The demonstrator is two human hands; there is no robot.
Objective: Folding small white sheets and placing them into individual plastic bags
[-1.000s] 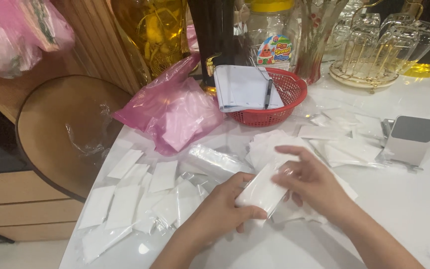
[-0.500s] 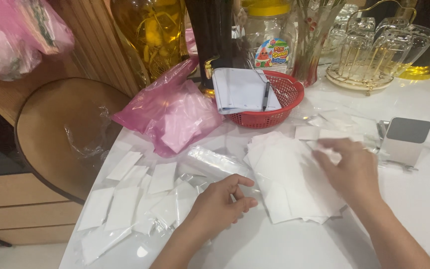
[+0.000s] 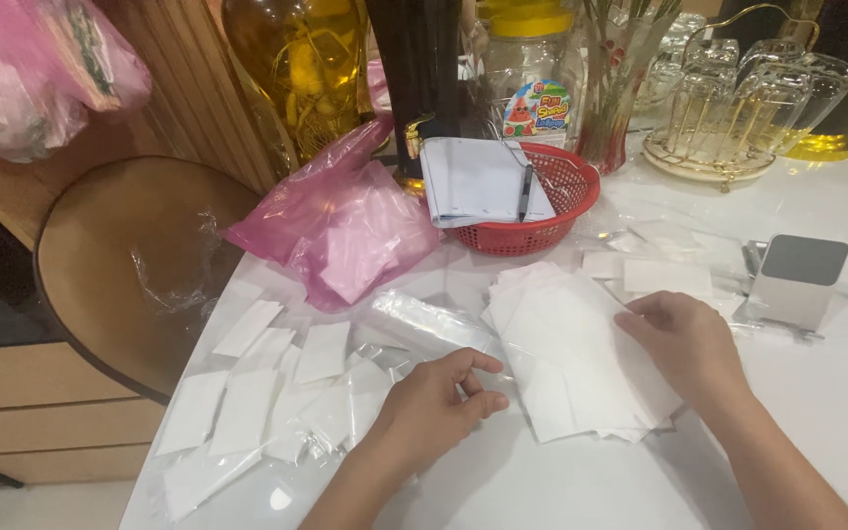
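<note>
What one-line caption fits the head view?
Right hand rests on a stack of white sheets, left hand beside clear plastic sleeves on a white table.

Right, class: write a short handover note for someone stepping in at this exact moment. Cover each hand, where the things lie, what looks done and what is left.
Left hand: rests on the white table, fingertips curled at the edge of a clear plastic sleeve; whether it grips it cannot be told.
Right hand: lies flat on the stack of white paper sheets, holding nothing.
Done: bagged white packets lie spread at the left of the table.
Left: the stack is unbagged; more sheets lie near the grey stand.
Nearby: pink plastic bag, red basket holding a notepad and pen.
</note>
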